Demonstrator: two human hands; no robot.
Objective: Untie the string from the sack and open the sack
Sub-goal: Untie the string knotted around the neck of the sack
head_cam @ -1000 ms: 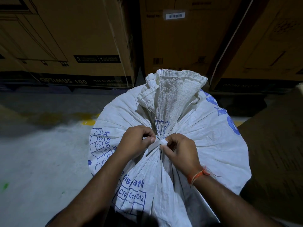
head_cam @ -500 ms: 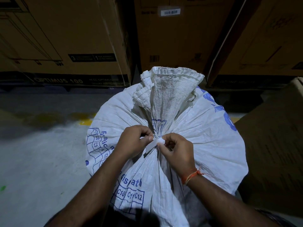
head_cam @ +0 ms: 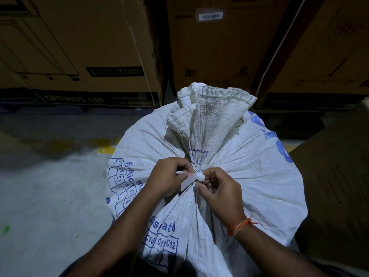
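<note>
The flat white plastic string (head_cam: pixel 189 179) had loosened slightly on the gathered white woven sack (head_cam: pixel 249 176); left hand (head_cam: pixel 167 177) and right hand (head_cam: pixel 217 193) pinched its ends, knot unreleased.

We are observing a grey concrete floor (head_cam: pixel 46 196) carrying a tied white sack (head_cam: pixel 249 176). Large cardboard cartons (head_cam: pixel 89 47) are sitting on it beyond the sack, behind a worn yellow line (head_cam: pixel 105 149).

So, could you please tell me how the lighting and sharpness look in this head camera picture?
Head view: dim overall, the cardboard boxes behind sit in murky shadow; the white sack is the brightest thing, its blue print legible; both hands, left hand and right hand, are sharp at the string; wide-angle bending curves the box edges.
</note>
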